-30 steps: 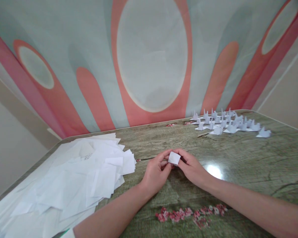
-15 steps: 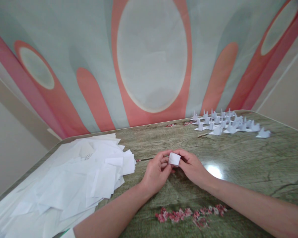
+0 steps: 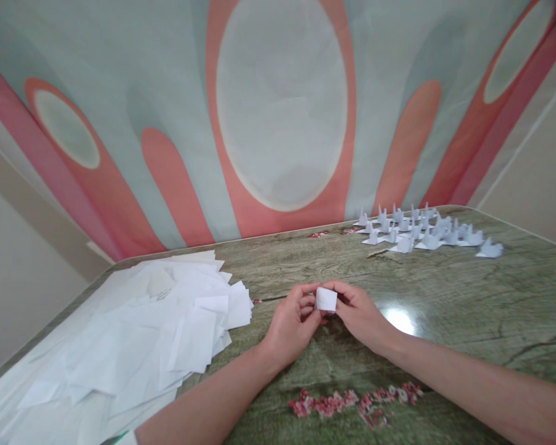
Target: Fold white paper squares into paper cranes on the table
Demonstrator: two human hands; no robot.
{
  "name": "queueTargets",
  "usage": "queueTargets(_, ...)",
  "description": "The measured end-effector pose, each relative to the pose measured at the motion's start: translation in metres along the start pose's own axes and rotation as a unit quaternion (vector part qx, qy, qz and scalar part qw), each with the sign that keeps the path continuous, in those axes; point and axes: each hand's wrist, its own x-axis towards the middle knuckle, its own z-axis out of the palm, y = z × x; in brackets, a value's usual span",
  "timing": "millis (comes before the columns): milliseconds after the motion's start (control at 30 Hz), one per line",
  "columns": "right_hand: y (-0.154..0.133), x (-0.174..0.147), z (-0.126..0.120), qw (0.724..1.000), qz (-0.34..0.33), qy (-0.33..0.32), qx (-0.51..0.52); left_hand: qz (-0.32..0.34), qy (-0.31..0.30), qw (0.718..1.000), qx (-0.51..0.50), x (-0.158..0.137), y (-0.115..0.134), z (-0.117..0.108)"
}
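Observation:
A small folded piece of white paper (image 3: pixel 327 300) is held up between both hands, just above the table. My left hand (image 3: pixel 294 318) grips its left side, fingers curled and thumb at the lower edge. On the other side my right hand (image 3: pixel 356 309) pinches the paper, its index finger along the top and its thumb near the right edge. The paper's underside and some fingertips behind it are hidden.
A wide heap of loose white paper sheets (image 3: pixel 143 334) covers the table's left side. Several folded white paper cranes (image 3: pixel 429 235) stand in rows at the back right. The wood-patterned table (image 3: pixel 467 309) has printed pink flowers and meets a patterned wall (image 3: pixel 282 225) behind.
The folded paper has tilted slightly between the fingers and its visible face looks a little different. Both hands stay in nearly the same place.

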Motion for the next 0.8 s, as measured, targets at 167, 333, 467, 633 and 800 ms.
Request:
queueTargets(167, -0.002, 0.000, -0.001, 1.000, -0.010, -0.007, -0.011, -0.002, 0.003, 1.000, -0.011, 0.000, -0.001, 0.000)
queueTargets(333, 0.000, 0.001, -0.002, 1.000, -0.007, -0.006, -0.017, -0.012, 0.010, 1.000, -0.027, 0.001, 0.002, 0.001)
queueTargets(467, 0.002, 0.001, -0.002, 1.000, -0.008, 0.001, -0.027, -0.022, 0.030, 0.998, -0.055, 0.003, 0.006, 0.001)
queueTargets(633, -0.002, 0.002, -0.005, 1.000, 0.001, 0.022, -0.022, -0.018, 0.065, 0.995, -0.076, 0.008, 0.008, -0.002)
queueTargets(800, -0.004, 0.008, -0.016, 0.992, -0.074, 0.028, -0.097, -0.027, 0.075, 0.993, -0.084, 0.009, 0.008, -0.004)
